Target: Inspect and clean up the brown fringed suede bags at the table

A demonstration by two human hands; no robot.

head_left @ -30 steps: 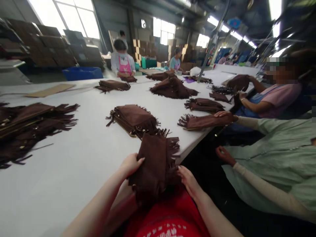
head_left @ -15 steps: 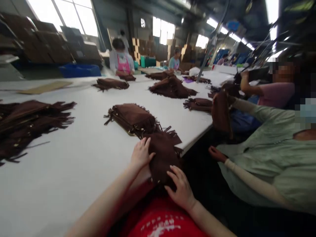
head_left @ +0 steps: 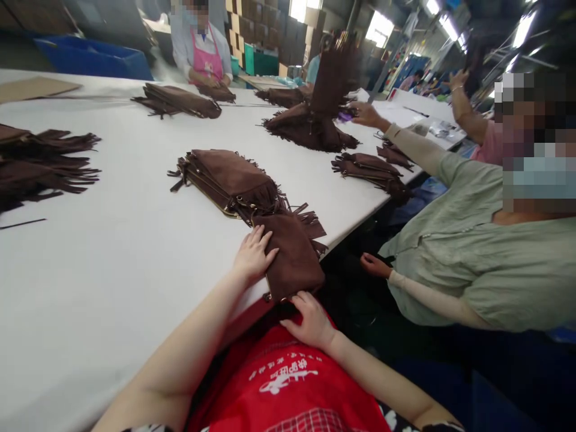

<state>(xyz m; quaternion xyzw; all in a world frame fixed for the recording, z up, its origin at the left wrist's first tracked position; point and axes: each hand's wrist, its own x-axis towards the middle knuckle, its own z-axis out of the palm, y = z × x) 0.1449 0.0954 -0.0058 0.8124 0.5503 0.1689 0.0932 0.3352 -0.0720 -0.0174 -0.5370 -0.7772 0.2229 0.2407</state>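
Observation:
A brown fringed pouch (head_left: 290, 255) lies at the table's corner, its near end by my red apron and its fringe to the far right. My left hand (head_left: 254, 258) rests on the pouch's left edge, fingers stretched out and apart. At the near edge, my right hand (head_left: 311, 321) touches the pouch with its fingertips, the thumb held away from the fingers. Just beyond lies a stack of brown fringed pouches (head_left: 229, 180) with gold zippers and small metal rings, meeting the far end of the one under my hands.
More brown pouches (head_left: 40, 159) lie at the left, with further piles (head_left: 310, 129) across the white table (head_left: 135, 288). Close on my right, a co-worker in a green top (head_left: 472, 240) reaches over the table holding a brown pouch (head_left: 333, 81). Another person wears a pink apron (head_left: 207, 54).
My right hand has slid from the pouch's right side to its near edge. The co-worker's pouch has moved from beside the table to above the far pile. My view has tilted down.

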